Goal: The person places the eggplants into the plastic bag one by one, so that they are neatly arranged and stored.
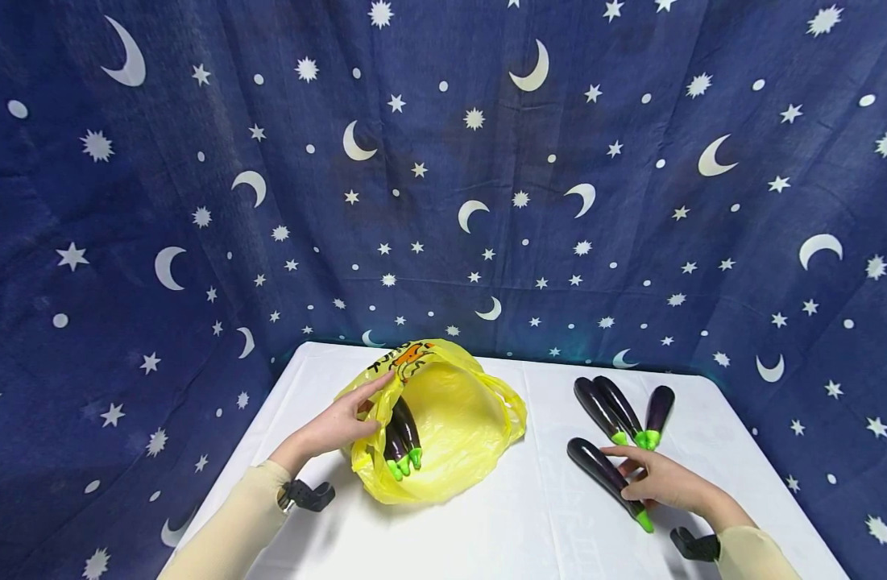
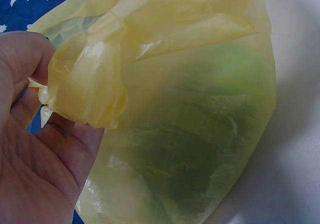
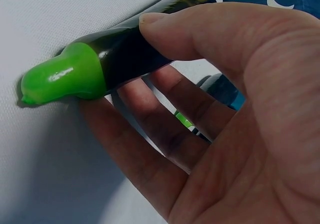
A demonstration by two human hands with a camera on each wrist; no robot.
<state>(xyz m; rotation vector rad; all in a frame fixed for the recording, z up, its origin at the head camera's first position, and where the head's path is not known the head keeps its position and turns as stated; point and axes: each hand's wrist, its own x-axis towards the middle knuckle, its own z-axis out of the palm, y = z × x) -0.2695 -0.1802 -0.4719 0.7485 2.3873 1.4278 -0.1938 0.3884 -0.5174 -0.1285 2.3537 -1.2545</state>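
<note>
A yellow plastic bag [image 1: 461,427] lies with its mouth facing the near side, and several dark eggplants [image 1: 407,427] with green stems are inside it at the left. My left hand [image 1: 341,419] grips the bag's left rim; in the left wrist view the thin plastic [image 2: 85,83] is bunched between thumb and fingers. On the right, my right hand [image 1: 664,479] holds an eggplant [image 1: 598,466] near its green stem end. The right wrist view shows the thumb on top of that eggplant [image 3: 130,53] and the fingers along its other side, the eggplant on or just over the cloth.
Three more eggplants [image 1: 619,403] lie behind the right hand, their green ends pointing toward me. A white cloth [image 1: 523,524] covers the table. Behind it hangs a dark blue curtain [image 1: 443,161] with moons and stars.
</note>
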